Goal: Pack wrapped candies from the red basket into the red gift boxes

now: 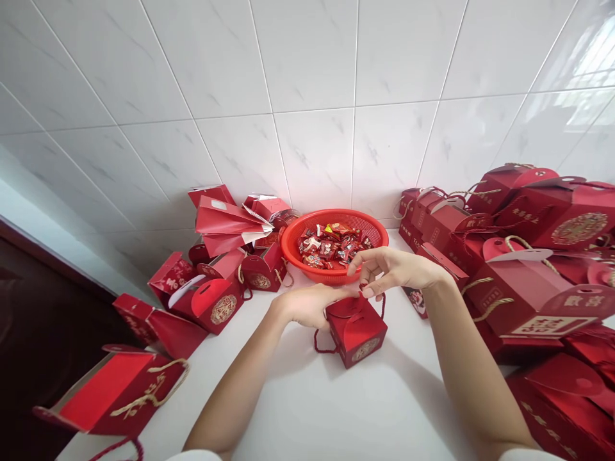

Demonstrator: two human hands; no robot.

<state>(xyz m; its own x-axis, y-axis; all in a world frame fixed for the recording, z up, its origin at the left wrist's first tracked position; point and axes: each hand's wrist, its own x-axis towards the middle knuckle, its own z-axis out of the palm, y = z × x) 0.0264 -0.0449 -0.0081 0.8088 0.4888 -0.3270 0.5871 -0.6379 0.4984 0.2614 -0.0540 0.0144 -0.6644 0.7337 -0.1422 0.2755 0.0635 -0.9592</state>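
A small red candy gift box (pixel 364 328) with a round gold emblem stands on the white table, its top flaps folded over. My left hand (pixel 307 306) grips its left side, fingers partly hidden behind it. Over the top flaps, my right hand (pixel 394 269) is bent down with thumb and fingertips pinching at the dark red cord (pixel 383 306); the exact contact point is small. Another loop of cord hangs down the box's left side. Just behind both hands is a red plastic basket (pixel 287 246) holding wrapped candies (pixel 331 246).
Open red boxes (pixel 225 307) crowd the left, one with a beige rope handle (pixel 158 390) near the front edge. Closed red boxes (pixel 523 294) are stacked high on the right, close to my right forearm. A white tiled wall (pixel 312 147) rises behind the table (pixel 307 410).
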